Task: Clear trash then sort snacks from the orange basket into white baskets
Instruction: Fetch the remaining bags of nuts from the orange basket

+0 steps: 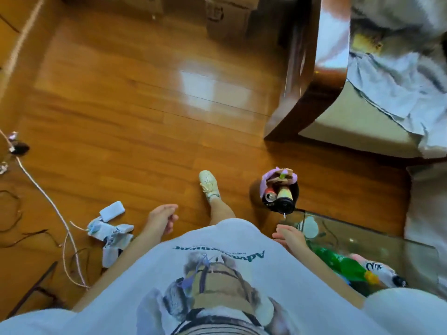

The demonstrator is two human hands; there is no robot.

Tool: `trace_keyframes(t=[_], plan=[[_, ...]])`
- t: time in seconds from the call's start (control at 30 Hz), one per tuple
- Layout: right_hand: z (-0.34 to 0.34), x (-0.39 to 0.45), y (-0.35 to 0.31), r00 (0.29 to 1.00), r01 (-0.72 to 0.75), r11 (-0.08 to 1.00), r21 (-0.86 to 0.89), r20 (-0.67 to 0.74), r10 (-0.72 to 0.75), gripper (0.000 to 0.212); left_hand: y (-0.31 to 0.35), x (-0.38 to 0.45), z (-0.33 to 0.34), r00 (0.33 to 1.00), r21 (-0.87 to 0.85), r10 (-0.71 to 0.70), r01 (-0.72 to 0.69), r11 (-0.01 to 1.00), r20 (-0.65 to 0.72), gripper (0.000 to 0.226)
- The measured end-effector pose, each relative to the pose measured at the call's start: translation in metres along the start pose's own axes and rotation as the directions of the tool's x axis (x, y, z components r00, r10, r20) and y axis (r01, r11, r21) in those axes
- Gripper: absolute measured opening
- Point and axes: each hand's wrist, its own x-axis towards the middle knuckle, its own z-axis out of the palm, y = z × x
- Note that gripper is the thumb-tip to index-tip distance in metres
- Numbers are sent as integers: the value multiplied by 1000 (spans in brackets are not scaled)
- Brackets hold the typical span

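A small black trash bin with a purple liner stands on the wood floor just beyond the corner of a glass table. It holds a can, a bottle and crumpled wrappers. My left hand hangs over the floor with loosely curled fingers and holds nothing. My right hand hovers with relaxed fingers at the glass table's corner, a little short of the bin, and is empty. Under the glass lie green and colourful snack packs. No orange or white basket is in view.
A dark wooden sofa with grey cloth stands at the right. Cables, a white power bank and white socks lie on the floor at the left. My foot in a white shoe stands left of the bin. Cardboard boxes sit far back.
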Motion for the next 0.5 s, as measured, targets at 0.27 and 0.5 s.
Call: trace_keyframes(t=[0.27, 0.5], plan=[[70, 16, -183, 987, 116, 963, -243, 135, -85, 22, 105, 40, -30, 990, -166, -26, 3, 986, -139, 16], [182, 11, -324, 932, 319, 827, -463, 310, -186, 21, 119, 63, -84, 929, -409, -211, 73, 910, -303, 21]])
